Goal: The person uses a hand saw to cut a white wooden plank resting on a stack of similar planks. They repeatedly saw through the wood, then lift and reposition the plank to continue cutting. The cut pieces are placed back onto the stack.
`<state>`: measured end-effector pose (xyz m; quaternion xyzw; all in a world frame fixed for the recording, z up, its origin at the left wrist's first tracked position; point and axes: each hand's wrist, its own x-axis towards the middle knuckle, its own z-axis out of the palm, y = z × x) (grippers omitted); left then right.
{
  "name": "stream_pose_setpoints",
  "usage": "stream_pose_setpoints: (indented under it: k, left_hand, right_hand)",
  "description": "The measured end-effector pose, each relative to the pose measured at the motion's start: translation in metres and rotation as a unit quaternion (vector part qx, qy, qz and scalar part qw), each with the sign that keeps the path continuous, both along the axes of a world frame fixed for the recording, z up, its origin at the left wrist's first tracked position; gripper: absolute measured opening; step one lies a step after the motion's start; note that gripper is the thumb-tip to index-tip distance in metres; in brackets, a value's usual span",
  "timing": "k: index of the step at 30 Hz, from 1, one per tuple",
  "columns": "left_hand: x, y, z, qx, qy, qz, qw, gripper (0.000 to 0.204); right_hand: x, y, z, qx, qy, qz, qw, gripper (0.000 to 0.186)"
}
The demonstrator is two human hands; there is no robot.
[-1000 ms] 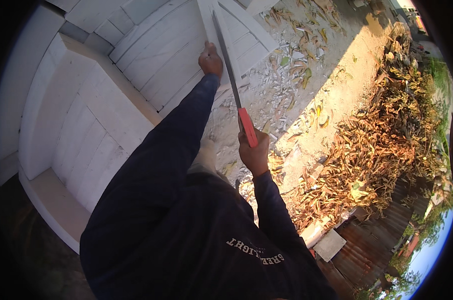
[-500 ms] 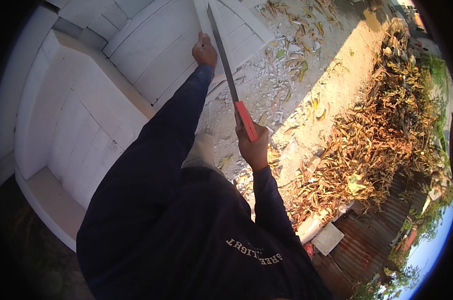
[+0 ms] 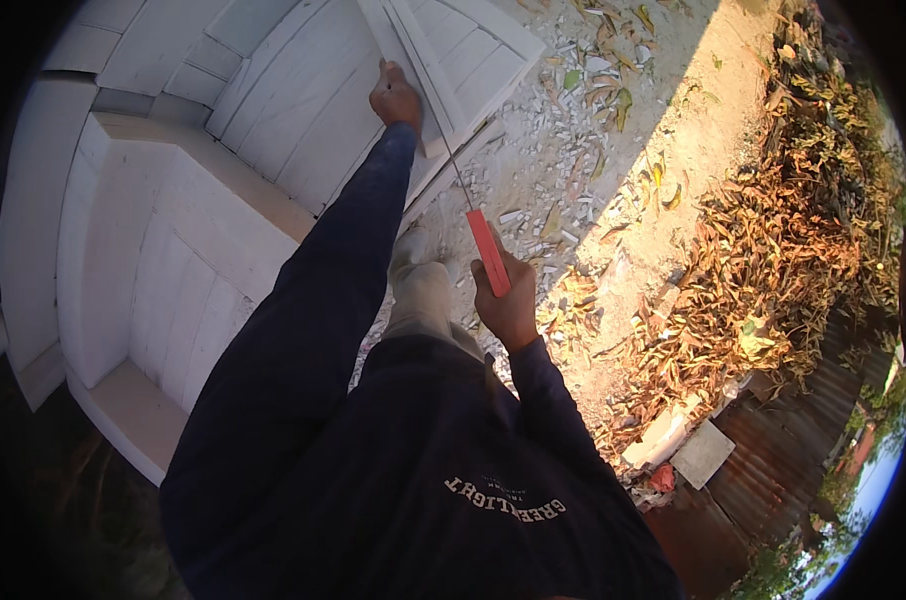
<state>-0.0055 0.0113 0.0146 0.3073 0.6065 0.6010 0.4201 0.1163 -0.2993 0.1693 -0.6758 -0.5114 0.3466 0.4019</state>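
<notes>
My right hand is closed round the red handle of a handsaw. Its long, thin metal blade points away from me and runs up along a white strip. That strip lies across a white plank panel, and the blade appears nearly edge-on over it. Farther forward, my left arm reaches out with the left hand closed at the strip's left edge. The fingers on the strip's far side are partly hidden. Where the blade's tip ends is out of view at the top.
White block-like pieces with recessed panels stand to the left. Pale chips and fallen leaves litter the ground by the panel. A large heap of dry leaves and rusty corrugated sheets are on the right. My trouser leg shows below.
The handsaw's blade now looks thinner, turned more edge-on, and its handle sits slightly lower. My left hand stays at the strip. The whole view has shifted slightly.
</notes>
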Motion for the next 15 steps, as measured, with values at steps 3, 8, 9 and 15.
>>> stream_pose_setpoints:
  k: [3,8,9,15]
  left_hand:
    - [0.005,0.001,-0.014,0.069,0.009,0.051,0.996,0.056]
    - [0.015,-0.003,-0.005,0.052,-0.008,0.025,0.998,0.056]
    - [0.013,-0.005,-0.001,0.031,0.000,0.013,0.999,0.055]
    - [0.005,0.012,-0.026,0.057,0.048,0.079,0.994,0.052]
  right_hand:
    - [0.004,-0.039,0.010,-0.017,0.014,-0.025,0.999,0.015]
    - [0.011,0.025,-0.011,-0.034,0.001,0.028,0.999,0.014]
    - [0.009,0.026,-0.014,-0.026,-0.003,0.025,0.999,0.014]
    - [0.017,-0.035,-0.002,-0.031,0.004,0.012,0.999,0.013]
